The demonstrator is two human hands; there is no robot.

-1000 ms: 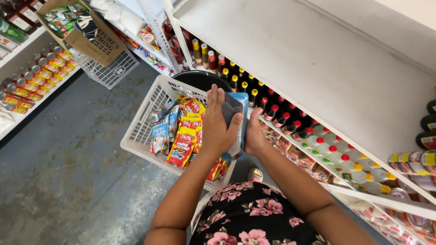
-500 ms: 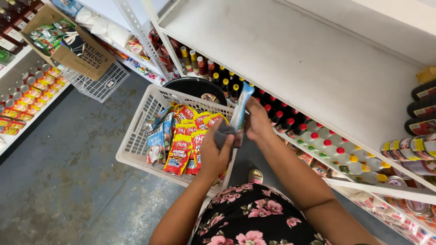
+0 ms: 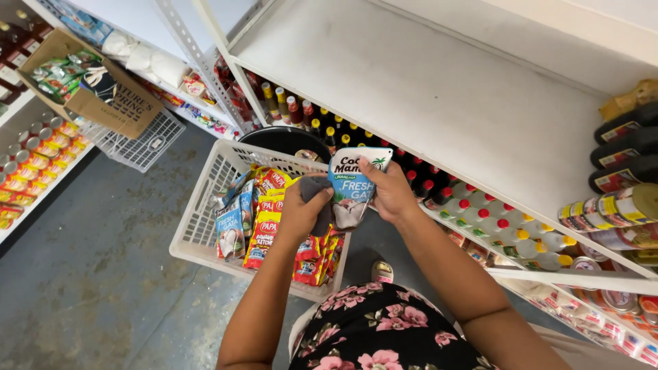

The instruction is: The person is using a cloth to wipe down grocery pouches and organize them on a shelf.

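While I watch from the head camera, the right hand [image 3: 392, 193] has its grip clamped on a blue-and-white pouch [image 3: 355, 186], fingers over the top corner and thumb behind, so the printed face tilts up toward the camera. At nine o'clock of the pouch, the left hand [image 3: 299, 212] has its grip closed on a dark grey cloth [image 3: 319, 199], pressed against the pouch's left edge and lower face, which I judge is a wiping hold. Both hands keep the pouch in the air above the white basket [image 3: 199, 219], near its far right corner. Inside the basket, red and yellow sachets [image 3: 264, 226] stand packed on edge beside more blue pouches [image 3: 229, 229], so each can be lifted out singly. At twelve o'clock of the basket sits a black bucket [image 3: 277, 139]; at three o'clock, a white shelf [image 3: 439, 109] lies bare above rows of capped bottles [image 3: 480, 219].
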